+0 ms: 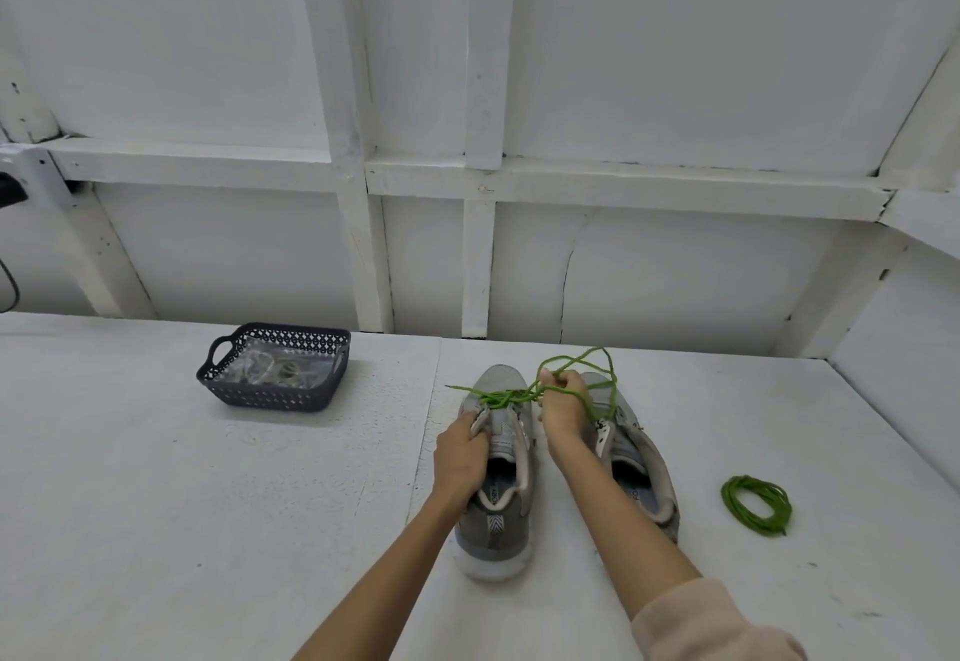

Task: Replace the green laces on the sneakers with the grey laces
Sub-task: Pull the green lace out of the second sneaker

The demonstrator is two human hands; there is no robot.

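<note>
Two grey sneakers stand side by side on the white table, toes pointing away from me. My left hand point(462, 452) grips the left sneaker point(501, 484) at its left eyelet flap. A green lace point(498, 397) still crosses that shoe's front eyelets. My right hand point(563, 400) pinches loose loops of this lace, lifted above the shoes. The right sneaker point(636, 458) has no lace that I can see and lies partly behind my right forearm. A coiled green lace point(756, 504) rests on the table to the right.
A dark perforated basket point(218, 380) stands at the back left; inside it are grey laces point(275, 369) in clear wrapping. A white panelled wall runs behind the table, and a side wall closes it on the right.
</note>
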